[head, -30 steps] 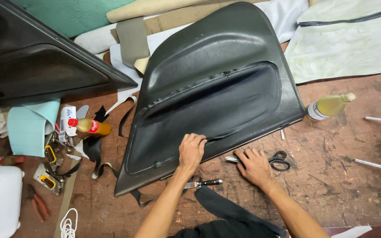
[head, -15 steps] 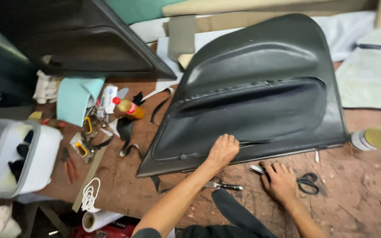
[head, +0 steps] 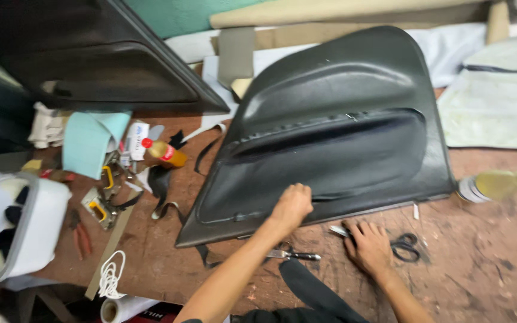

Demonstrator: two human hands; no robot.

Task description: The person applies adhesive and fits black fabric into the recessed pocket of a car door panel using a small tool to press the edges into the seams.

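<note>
A large black moulded door panel (head: 330, 125) lies on the brown workbench (head: 474, 275). My left hand (head: 291, 204) presses on its lower edge with curled fingers, holding nothing that I can see. My right hand (head: 367, 245) rests flat on the bench just below the panel, fingers spread, beside a small metal tool (head: 339, 230). Black-handled scissors (head: 405, 246) lie right of that hand. A second thin tool (head: 294, 255) lies on the bench between my forearms, next to a strip of black material (head: 312, 290).
A second black panel (head: 91, 66) leans at the top left. Left of the main panel lie a small bottle with a red cap (head: 164, 152), teal cloth (head: 88, 140), clips and a white container (head: 13, 224). A yellowish bottle (head: 495, 184) lies at right; pale fabric (head: 492, 113) is behind.
The view has swung left, so the panel and both hands sit further right in frame. The white container and the clutter at left came into view. Both hands keep their places.
</note>
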